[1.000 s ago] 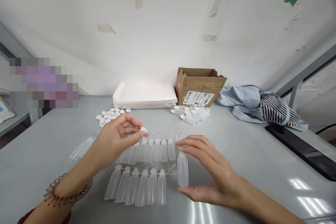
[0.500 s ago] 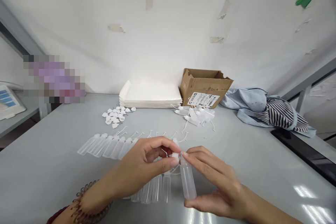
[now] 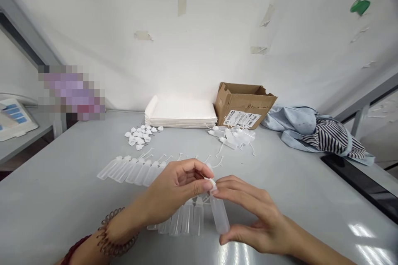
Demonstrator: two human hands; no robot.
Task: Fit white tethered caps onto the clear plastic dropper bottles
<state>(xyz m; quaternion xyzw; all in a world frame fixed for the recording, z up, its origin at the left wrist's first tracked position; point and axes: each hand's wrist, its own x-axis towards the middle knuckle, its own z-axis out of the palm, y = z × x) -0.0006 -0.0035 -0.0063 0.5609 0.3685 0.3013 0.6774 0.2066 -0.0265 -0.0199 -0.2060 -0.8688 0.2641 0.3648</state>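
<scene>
A translucent plastic squeeze bottle (image 3: 220, 215) is held slightly tilted over the table by my right hand (image 3: 258, 211), its fingers near the neck and its thumb at the base. My left hand (image 3: 180, 186) pinches a white cap (image 3: 212, 183), which sits against the bottle's mouth; whether it is threaded on cannot be told. Beyond my left wrist lies a row of similar bottles (image 3: 133, 170) with white tops and thin bent tubes. More bottles (image 3: 186, 218) lie side by side below my left hand, partly covered by it.
White caps (image 3: 139, 134) are heaped at the back left. A stack of white padded envelopes (image 3: 183, 112) and a cardboard box (image 3: 245, 105) stand by the wall, with bottles and tubes (image 3: 234, 136) before the box. At right lie a blue cloth bag (image 3: 292, 122) and a black phone-like slab (image 3: 360, 184).
My left hand has brought the white cap from beside the bottle's mouth onto it. The bottle has shifted slightly left, and the view has turned a little.
</scene>
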